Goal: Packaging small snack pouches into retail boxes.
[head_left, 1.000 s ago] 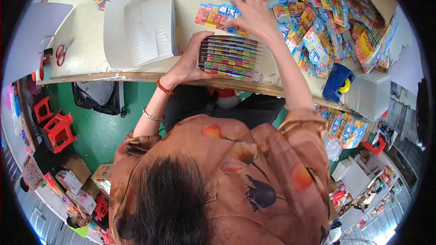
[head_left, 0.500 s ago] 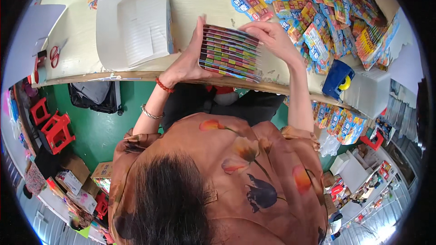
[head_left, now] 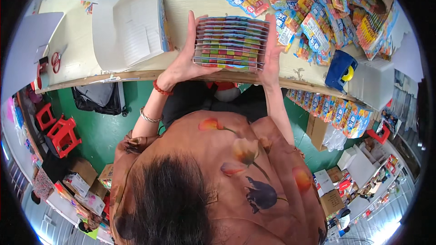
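Note:
Upright between my hands, at the table's front edge, is a stack of blister cards (head_left: 231,47), their thin edges in a row and colourful pieces showing between them. My left hand (head_left: 183,61) presses the stack's left end, thumb along the near side and fingers pointing away. At the opposite end, my right hand (head_left: 271,61) lies with palm and fingers flat against the card edges. Both hands hold the stack level together. Beyond and to the right spreads a heap of similar loose cards (head_left: 313,0) with blue scalloped edges.
Left of the stack stands a white open carton (head_left: 129,27). Red-handled scissors (head_left: 56,62) lie farther left. A blue tape dispenser (head_left: 338,70) sits at the right table edge, beside a translucent plastic box (head_left: 372,81). Below are a black suitcase (head_left: 97,95) and red stools (head_left: 63,136).
My right hand has come down from the stack's far right corner to lie flat along its right end. The stack has turned to sit squarer and shifted slightly away from me.

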{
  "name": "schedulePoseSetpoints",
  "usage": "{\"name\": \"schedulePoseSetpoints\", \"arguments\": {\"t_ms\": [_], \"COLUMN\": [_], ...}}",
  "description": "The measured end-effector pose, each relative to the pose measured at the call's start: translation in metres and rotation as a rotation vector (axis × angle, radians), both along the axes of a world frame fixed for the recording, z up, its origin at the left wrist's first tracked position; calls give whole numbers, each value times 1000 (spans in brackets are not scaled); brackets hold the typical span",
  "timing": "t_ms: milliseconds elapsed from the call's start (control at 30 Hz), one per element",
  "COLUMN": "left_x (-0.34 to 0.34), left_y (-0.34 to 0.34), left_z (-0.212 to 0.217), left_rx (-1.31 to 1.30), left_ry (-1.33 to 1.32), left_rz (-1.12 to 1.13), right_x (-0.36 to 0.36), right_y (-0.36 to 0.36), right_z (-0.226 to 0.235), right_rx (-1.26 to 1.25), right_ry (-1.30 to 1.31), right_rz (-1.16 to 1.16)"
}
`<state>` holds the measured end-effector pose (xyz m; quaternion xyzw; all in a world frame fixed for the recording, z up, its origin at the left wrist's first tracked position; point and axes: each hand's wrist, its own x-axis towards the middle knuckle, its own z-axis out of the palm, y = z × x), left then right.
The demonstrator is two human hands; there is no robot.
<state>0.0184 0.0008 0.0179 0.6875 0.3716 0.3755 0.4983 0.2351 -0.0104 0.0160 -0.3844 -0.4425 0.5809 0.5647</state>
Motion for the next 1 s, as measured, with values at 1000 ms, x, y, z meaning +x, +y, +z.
{"name": "schedulePoseSetpoints", "arguments": {"t_ms": [1000], "left_x": [-11], "left_y": [4], "left_z": [-16], "left_rx": [96], "left_ry": [224], "left_rz": [25], "right_x": [17], "right_y": [10], "right_z": [44], "right_rx": [306], "right_ry": [-1053], "right_rz": [302]}}
